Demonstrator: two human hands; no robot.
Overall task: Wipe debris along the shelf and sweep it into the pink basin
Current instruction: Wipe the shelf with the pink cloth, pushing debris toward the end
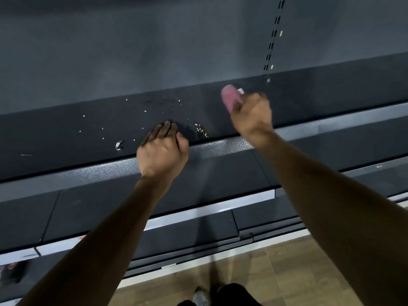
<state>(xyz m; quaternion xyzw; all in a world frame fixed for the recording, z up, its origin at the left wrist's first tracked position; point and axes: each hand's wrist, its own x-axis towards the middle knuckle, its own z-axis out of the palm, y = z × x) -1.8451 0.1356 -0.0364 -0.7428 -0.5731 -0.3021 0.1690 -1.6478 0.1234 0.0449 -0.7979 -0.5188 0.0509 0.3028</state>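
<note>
**Here, two hands over a crumb-strewn shelf**

Seen from the head camera, both bare arms reach out over a dark shelf. The left hand rests at the shelf's front edge, fingers loosely curled with their tips on the surface, holding nothing. Small pale crumbs lie in a little heap just beside its fingertips, and more specks are scattered further left and toward the back of the shelf. A small bent metal piece lies near the front edge, left of that hand.

The right hand is raised further back and is blurred; its fingers are curled round a pink thing that sticks out past them. The blur hides whether this is a cloth or the basin. Lower shelves step down below, and a wooden floor and a shoe show at the bottom.
</note>
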